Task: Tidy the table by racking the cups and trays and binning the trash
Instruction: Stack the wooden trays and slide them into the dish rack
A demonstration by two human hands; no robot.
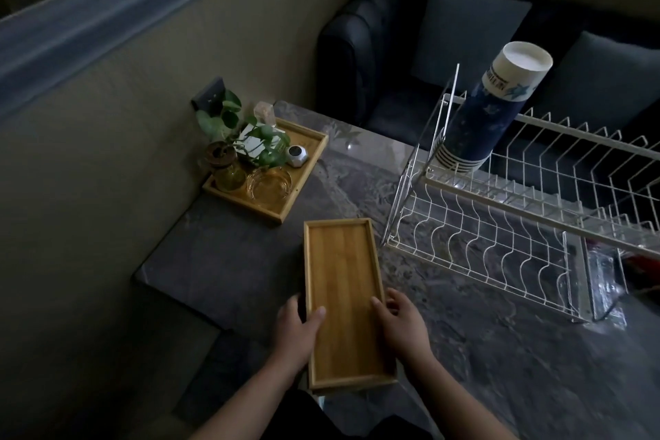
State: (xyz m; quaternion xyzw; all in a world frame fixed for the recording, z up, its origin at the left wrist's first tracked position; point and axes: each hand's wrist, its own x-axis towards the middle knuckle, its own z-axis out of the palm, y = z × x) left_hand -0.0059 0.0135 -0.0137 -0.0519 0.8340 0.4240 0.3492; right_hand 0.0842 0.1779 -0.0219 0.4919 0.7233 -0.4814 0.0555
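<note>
We grip the stiff, light bamboo tray (344, 300) by its long edges, left hand (298, 327) and right hand (401, 323) curled around them.

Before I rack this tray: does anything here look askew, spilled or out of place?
The tall stack of blue paper cups leans tilted, mouths down, on the white wire rack's upper tier, not upright. The narrow bamboo tray in the left hand and right hand looks fine.

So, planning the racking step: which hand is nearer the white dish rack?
Right. The right hand grips the bamboo tray on the side facing the dish rack; the left hand grips the opposite edge, farther from the rack.
</note>
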